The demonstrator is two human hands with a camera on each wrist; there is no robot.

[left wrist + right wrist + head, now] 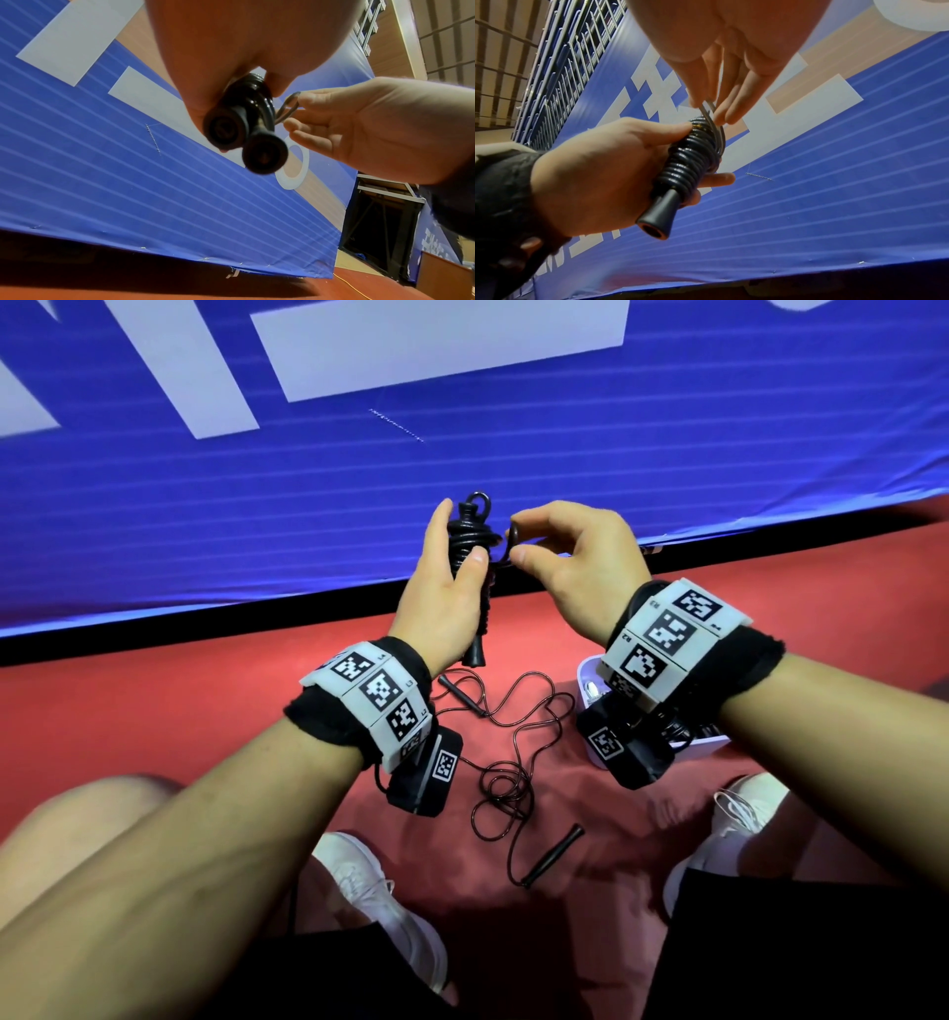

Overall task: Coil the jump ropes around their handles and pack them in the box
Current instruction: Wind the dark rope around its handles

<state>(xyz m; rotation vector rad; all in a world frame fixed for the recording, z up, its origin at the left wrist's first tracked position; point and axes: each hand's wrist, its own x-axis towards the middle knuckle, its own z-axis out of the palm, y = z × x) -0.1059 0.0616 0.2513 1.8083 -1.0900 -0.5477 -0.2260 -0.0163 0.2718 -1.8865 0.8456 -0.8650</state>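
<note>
While the left hand (436, 598) grips the paired handles (677, 182) of the coiled jump rope (470, 541) upright, its thumb pressing the wraps, the right hand (575, 567) just beside it at three o'clock pinches the last free loop of cord (289, 107) between thumb and fingertips (721, 117). The bundle's long axis runs from twelve to six o'clock in the head view, flared handle ends pointing down toward the red floor (154, 711). The loop leaves the coil near its top and lies across that axis, so the coming tuck, as I judge it, depends on the right hand passing the loop around or under the top wraps while the left holds the handles steady. The white box (714, 744) sits on the floor at about five o'clock from the hands, nearer the right hand and partly hidden by the right wrist. A second jump rope (513, 762) lies loose and uncoiled on the floor below the hands, at six o'clock, both its handles apart.
</note>
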